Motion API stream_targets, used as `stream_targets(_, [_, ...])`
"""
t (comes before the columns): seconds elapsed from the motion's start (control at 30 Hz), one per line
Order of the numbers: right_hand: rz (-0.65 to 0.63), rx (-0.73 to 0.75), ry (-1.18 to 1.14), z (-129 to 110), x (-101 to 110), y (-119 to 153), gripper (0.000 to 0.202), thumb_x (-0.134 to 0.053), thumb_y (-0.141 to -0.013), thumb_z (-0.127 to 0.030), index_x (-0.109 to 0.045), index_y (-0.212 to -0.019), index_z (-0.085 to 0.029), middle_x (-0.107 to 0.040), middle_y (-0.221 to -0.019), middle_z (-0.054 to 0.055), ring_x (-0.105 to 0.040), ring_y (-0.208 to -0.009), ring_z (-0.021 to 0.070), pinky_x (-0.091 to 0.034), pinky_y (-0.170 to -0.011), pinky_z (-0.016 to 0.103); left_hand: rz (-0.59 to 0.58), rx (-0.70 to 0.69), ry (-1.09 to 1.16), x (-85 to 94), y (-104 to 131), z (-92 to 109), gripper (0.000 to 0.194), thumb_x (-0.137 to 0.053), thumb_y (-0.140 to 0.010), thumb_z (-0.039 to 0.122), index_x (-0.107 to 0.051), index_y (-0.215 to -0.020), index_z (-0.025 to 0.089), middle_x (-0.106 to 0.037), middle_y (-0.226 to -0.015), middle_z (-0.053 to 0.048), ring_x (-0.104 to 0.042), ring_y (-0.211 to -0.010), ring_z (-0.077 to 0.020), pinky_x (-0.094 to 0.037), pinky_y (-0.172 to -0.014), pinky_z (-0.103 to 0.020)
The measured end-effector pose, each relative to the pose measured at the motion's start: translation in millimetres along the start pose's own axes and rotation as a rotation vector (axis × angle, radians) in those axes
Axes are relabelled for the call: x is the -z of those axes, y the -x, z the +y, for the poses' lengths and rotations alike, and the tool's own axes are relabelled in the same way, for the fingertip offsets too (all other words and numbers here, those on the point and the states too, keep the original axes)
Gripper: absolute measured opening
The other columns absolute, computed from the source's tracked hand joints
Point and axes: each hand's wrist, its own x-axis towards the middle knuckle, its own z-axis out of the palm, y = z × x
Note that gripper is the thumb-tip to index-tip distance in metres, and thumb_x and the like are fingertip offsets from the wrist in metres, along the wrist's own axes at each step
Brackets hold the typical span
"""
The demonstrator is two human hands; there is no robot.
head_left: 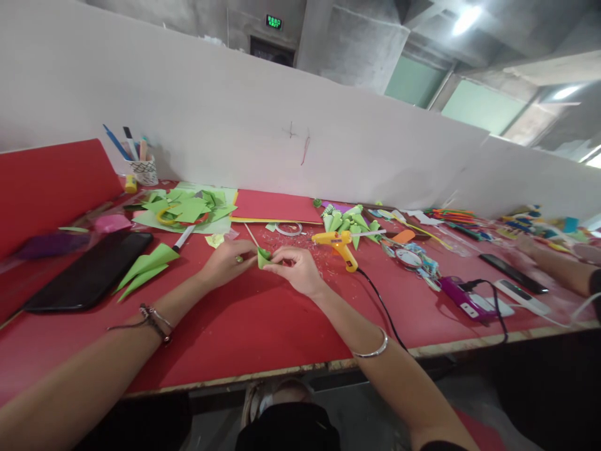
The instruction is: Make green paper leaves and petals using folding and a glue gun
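Between my two hands, just above the red tabletop [263,338], is a small rolled piece of green paper [263,259], cone-like in shape. My right hand [298,269] pinches it from the right with thumb and fingertips. On the other side, my left hand [229,263] has its fingers closed at the paper's left edge. A thin pale stick [251,234] slants up by the left fingertips; whether it is held or lies behind cannot be made out. Beyond my right hand a yellow glue gun [346,252] lies on its side.
Green paper cones [350,220] are piled behind the glue gun, and green paper pieces [188,208] at back left. A black flat device [91,269] and folded green paper [148,268] lie left. A purple power socket [469,300] and another person's arm [558,260] are at right.
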Motion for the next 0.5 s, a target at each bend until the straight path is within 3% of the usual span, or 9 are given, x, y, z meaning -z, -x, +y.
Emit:
stream_targets(0.13, [0.074, -0.034, 0.081, 1.9, -0.6, -1.2, 0.014, -0.061, -0.071, -0.032, -0.062, -0.078, -0.02, -0.057, -0.077, 0.001, -0.052, -0.066, 0.012, -0.041, -0.057, 0.025, 0.02, 0.018, -0.03, 0.4, 0.0, 0.2, 0.019, -0.044, -0.08, 0.025, -0.056, -0.068, 0.017, -0.055, -0.059, 0.002, -0.048, -0.054, -0.0086, -0.036, -0.052, -0.018])
stream_targets(0.3, [0.198, -0.038, 0.022, 5.5, -3.4, -2.1, 0.041, -0.065, -0.066, -0.029, -0.05, -0.105, -0.026, -0.047, -0.104, 0.005, -0.052, -0.087, 0.0143, -0.048, -0.072, 0.027, 0.144, -0.046, -0.264, -0.4, 1.3, 3.9, 0.025, -0.044, -0.079, 0.026, -0.049, -0.056, 0.017, -0.05, -0.051, 0.002, -0.042, -0.05, -0.0093, -0.033, -0.051, -0.021])
stream_targets(0.5, [0.132, 0.021, 0.013, 5.9, -2.4, -2.0, 0.035, -0.061, -0.072, -0.029, -0.054, -0.106, -0.03, -0.045, -0.11, 0.004, -0.051, -0.097, 0.0152, -0.045, -0.086, 0.032, 0.127, -0.117, -0.45, 0.1, 0.6, 8.3, 0.026, -0.042, -0.08, 0.025, -0.048, -0.056, 0.018, -0.051, -0.051, 0.001, -0.042, -0.049, -0.0102, -0.031, -0.053, -0.023])
